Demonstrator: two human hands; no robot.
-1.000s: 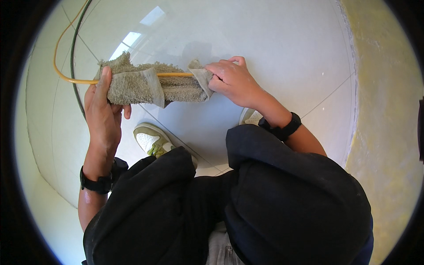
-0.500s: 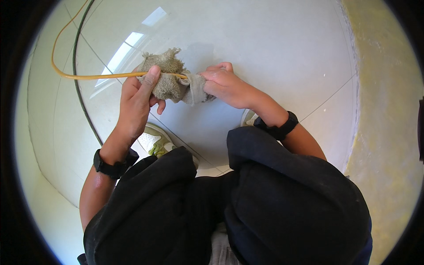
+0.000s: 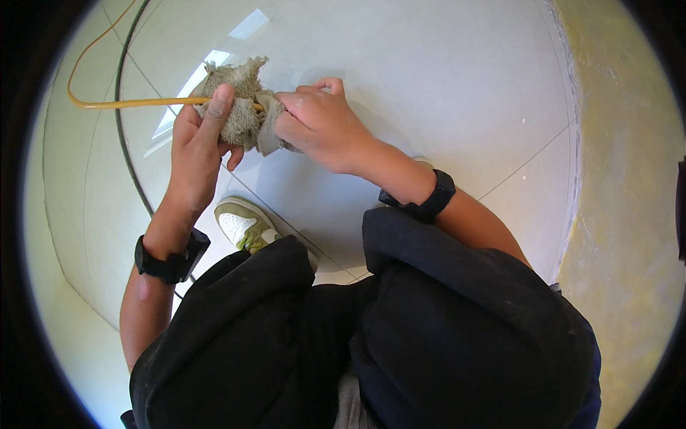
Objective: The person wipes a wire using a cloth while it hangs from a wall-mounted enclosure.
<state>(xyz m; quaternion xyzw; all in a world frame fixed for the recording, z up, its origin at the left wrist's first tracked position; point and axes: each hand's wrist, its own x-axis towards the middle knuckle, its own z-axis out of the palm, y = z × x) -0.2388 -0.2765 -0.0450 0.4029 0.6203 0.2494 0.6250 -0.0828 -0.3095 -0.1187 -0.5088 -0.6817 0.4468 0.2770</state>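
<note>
A worn grey-brown cloth is bunched between my two hands, above the tiled floor. Through its folds runs a yellow cable or hose, coming in from the left; its far end is hidden in the cloth. My left hand is closed on the cloth, the thumb pressing along the yellow cable. At the cloth's right end, my right hand is closed around a wrapped part of it, fingers mostly hidden underneath.
A dark cable curves down the left side, passing behind my left arm. Pale glossy tiles form the floor, with a yellowish worn strip at right. My shoe stands below the cloth.
Both hands have moved left and slightly up, carrying the cloth with them. The yellow cable's bend has shifted left too. Both hands still grip the cloth.
</note>
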